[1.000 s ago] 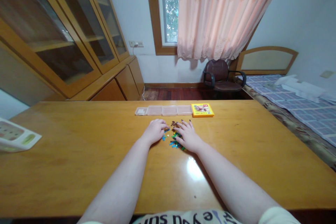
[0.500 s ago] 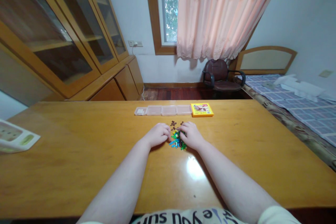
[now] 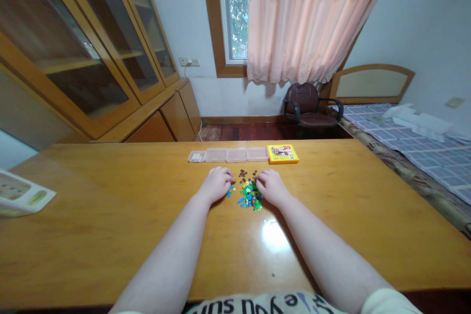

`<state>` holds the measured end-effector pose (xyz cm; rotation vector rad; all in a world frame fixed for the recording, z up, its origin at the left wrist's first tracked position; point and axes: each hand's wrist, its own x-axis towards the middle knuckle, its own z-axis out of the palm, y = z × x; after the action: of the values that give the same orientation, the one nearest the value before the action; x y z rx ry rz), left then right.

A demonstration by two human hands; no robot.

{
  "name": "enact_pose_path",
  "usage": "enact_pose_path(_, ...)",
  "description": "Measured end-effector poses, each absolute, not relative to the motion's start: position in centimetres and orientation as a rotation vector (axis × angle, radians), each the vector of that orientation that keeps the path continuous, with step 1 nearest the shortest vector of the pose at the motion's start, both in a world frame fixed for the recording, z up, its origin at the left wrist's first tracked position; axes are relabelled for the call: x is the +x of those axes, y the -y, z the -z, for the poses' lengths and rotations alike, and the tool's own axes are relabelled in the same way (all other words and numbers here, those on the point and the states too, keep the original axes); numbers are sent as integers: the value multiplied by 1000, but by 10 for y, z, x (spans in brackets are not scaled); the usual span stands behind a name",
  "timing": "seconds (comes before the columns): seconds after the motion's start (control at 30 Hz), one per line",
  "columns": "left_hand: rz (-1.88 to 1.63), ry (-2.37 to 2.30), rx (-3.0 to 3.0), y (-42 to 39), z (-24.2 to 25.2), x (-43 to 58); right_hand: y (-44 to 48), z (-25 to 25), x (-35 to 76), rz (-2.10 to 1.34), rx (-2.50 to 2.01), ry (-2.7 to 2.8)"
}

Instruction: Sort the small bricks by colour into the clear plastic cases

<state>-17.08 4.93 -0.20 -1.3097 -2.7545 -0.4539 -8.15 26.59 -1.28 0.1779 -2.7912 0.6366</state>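
A pile of small toy building bricks [image 3: 250, 197], mostly green and blue with some yellow, lies on the table between my hands. Several small flat brown pieces [image 3: 243, 173] are scattered just beyond it. My left hand [image 3: 217, 184] rests left of the pile, its fingers curled downward beside a small cluster of blue bricks [image 3: 229, 192]. At the pile's right edge, my right hand [image 3: 272, 187] has its fingers bent in, touching the edge bricks. Whatever either set of fingertips holds is too small or hidden to make out.
Across the far part of the wooden table [image 3: 147, 235] stands a row of clear plastic trays [image 3: 236, 155], with a yellow box [image 3: 282, 154] at its right end. A white power strip [image 3: 25, 194] lies at the far left. Beyond the table are a chair [image 3: 307, 105] and a bed.
My left hand has moved left, away from the pile, and a small cluster of blue bricks now shows beside it. My right hand has shifted slightly right, uncovering more of the pile.
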Motion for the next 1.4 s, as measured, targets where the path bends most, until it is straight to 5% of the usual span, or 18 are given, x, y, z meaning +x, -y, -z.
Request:
enact_pose_path(0.4, 541, 2682, -1558, -67, 2, -144, -288, 17, -87, -1077, -39, 2784)
enact_pose_path(1.4, 673, 2560, -1849, -71, -3, -146, -284, 15, -86, -884, 289, 2901)
